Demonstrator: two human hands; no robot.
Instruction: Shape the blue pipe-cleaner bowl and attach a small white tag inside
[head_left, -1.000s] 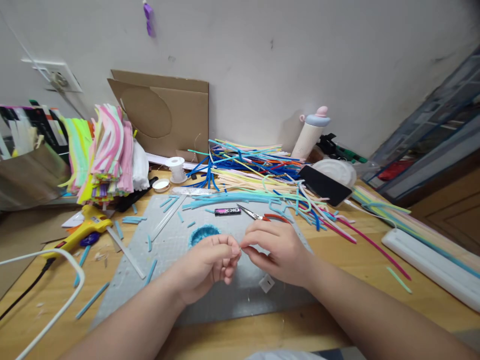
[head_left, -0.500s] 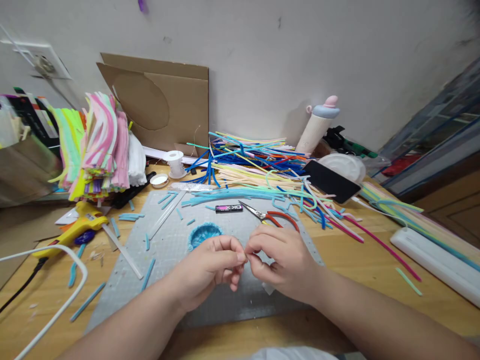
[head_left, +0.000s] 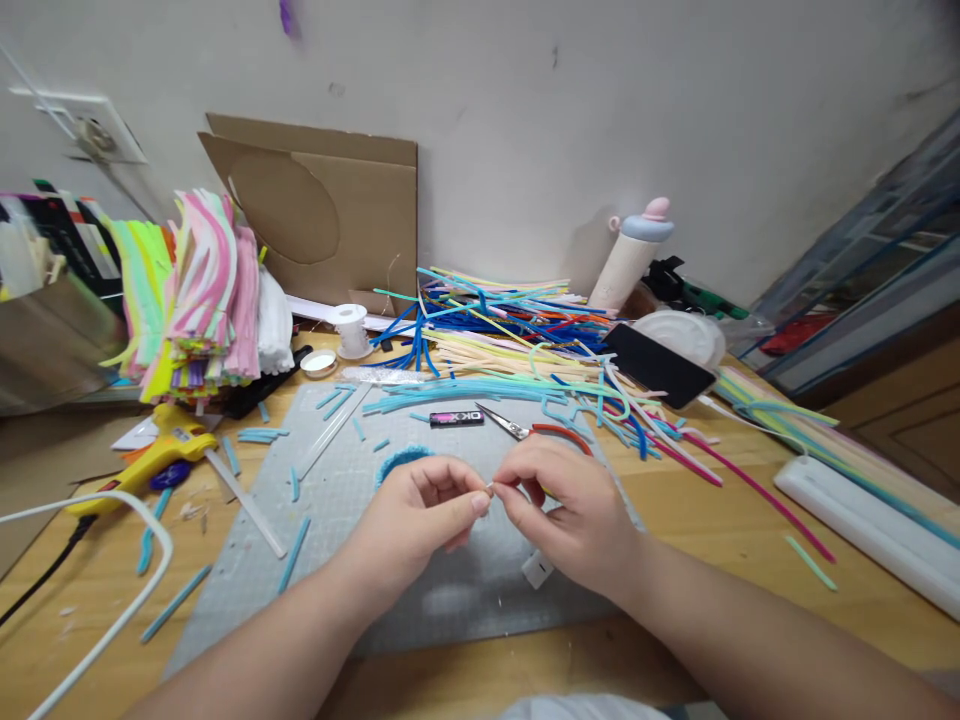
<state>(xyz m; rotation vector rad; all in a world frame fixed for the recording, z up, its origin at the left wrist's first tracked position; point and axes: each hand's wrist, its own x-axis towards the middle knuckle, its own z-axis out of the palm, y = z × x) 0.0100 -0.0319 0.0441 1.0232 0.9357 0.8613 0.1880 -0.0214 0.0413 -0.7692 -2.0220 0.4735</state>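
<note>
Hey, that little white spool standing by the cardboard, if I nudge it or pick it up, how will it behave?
The white spool looks small and plastic, so probably light and stiff. It stands upright on a flat flange, so a nudge would likely slide it; knocked over, its round flanges would probably let it roll.

The left hand (head_left: 420,525) and right hand (head_left: 570,510) pinch a pale bit (head_left: 489,488) too small to identify. The left hand hides the coil's (head_left: 397,461) near half, and the right covers part of the scissors' (head_left: 525,431) handles. At the desk's (head_left: 712,540) right edge, the tray (head_left: 862,520) runs out of view.
</note>
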